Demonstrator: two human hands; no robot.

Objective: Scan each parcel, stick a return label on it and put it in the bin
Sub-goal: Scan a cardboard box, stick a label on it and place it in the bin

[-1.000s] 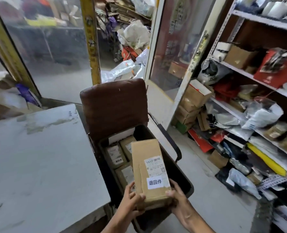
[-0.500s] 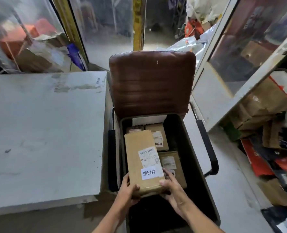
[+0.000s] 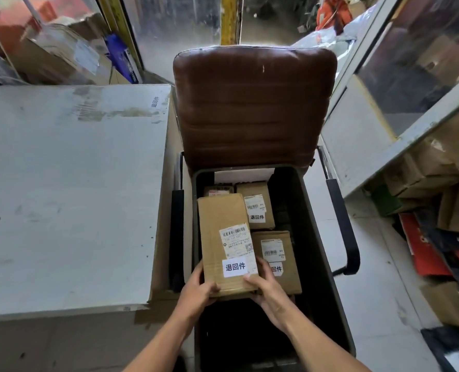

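Brown cardboard, long and rectangular, the parcel [image 3: 227, 242] sits low in the dark plastic bin [image 3: 314, 237] on the brown leather chair [image 3: 252, 103], its white return label [image 3: 235, 267] facing up, apparently being lowered beside other labelled boxes [image 3: 275, 253]. Left hand [image 3: 197, 291] and right hand [image 3: 267, 288] grip its near end, fingers curled around the corners. Whatever lies under the parcel is hidden, and the barcode print is too small to read.

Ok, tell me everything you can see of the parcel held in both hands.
The parcel is a long brown cardboard box, slightly creased, lying flat with its long side running away from the person. On top sit a white shipping label with barcode and a white return label printed in black characters. The left hand and right hand grip its near end, over the dark bin and beside other labelled boxes.
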